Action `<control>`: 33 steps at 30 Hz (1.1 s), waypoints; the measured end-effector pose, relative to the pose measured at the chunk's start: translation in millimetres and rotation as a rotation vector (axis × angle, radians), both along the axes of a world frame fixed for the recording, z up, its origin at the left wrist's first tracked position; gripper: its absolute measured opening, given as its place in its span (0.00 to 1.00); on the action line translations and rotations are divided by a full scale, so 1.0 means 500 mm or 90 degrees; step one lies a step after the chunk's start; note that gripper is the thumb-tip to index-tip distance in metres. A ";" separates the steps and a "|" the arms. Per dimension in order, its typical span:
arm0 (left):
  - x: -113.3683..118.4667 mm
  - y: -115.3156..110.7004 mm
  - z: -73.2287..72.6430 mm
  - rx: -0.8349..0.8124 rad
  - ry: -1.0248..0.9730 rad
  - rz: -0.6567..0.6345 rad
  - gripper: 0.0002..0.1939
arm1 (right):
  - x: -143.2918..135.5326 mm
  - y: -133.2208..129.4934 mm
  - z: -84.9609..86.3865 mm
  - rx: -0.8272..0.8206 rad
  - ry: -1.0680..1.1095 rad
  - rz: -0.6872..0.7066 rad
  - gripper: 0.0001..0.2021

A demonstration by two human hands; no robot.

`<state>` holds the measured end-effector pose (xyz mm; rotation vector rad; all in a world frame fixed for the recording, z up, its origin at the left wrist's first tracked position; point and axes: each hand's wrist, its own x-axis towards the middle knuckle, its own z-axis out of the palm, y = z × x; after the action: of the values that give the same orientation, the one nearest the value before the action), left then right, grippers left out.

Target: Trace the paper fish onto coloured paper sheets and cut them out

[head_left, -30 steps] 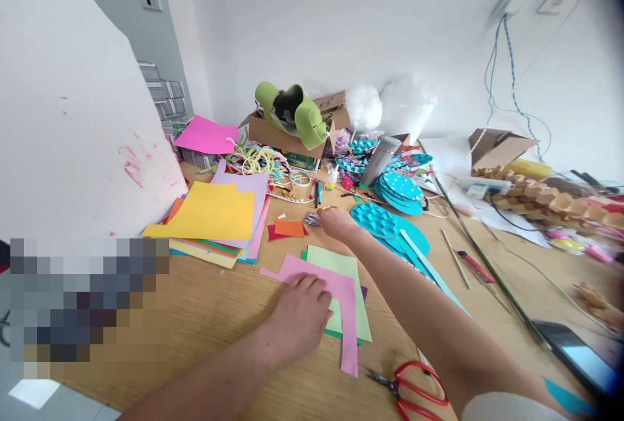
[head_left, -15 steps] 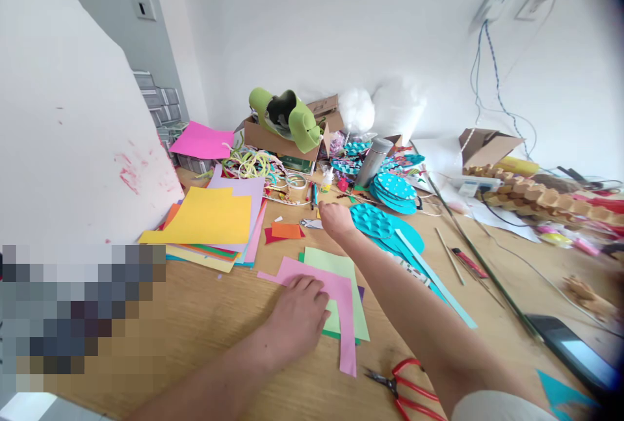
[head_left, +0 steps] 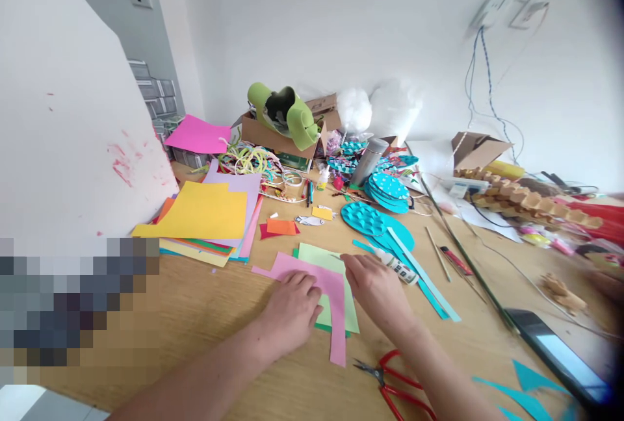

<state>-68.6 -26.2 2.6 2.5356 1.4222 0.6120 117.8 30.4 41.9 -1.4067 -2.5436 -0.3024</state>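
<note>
My left hand [head_left: 292,307] lies on an L-shaped pink sheet of paper [head_left: 337,333], its fingers bent slightly and resting on it. Under the pink sheet are a light green sheet [head_left: 316,253] and a darker green one. Over the right side of these sheets is my right hand [head_left: 377,288], its fingers pinched together. A thin dark tip shows at those fingertips, too small to name. Beside the right wrist lie red-handled pliers [head_left: 375,374] with pointed jaws. A white glue bottle [head_left: 404,271] lies just beyond the right hand.
Coloured paper [head_left: 209,210] is stacked at left. Blue discs [head_left: 363,219], paper strips [head_left: 424,278], a grey flask [head_left: 370,161] and an orange paper piece [head_left: 281,227] lie farther back. At right are a red cutter [head_left: 455,260], a long green stick [head_left: 463,252] and a phone [head_left: 550,349].
My right hand has come back from the small paper pieces farther off to the pink and green sheets, uncovering a yellow piece there. My left hand stays on the pink paper.
</note>
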 end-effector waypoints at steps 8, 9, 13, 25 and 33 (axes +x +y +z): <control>0.004 0.001 -0.005 -0.006 -0.014 0.002 0.08 | -0.020 -0.057 -0.034 -0.113 -0.060 0.107 0.08; 0.005 0.002 -0.005 -0.006 -0.013 0.002 0.09 | -0.020 -0.056 -0.033 -0.126 -0.037 0.108 0.08; 0.005 0.002 -0.004 -0.009 -0.007 -0.006 0.10 | -0.007 -0.050 -0.033 -0.172 0.091 0.106 0.08; 0.001 0.002 0.005 -0.035 -0.024 -0.015 0.12 | 0.023 -0.031 -0.072 -0.254 0.296 0.080 0.17; 0.002 0.004 -0.002 -0.051 -0.052 0.001 0.14 | 0.024 -0.027 -0.080 -0.283 0.351 0.056 0.16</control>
<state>-67.9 -24.4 1.7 2.4186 1.3932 0.6383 129.8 16.8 1.8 -1.2680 -2.2597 0.6184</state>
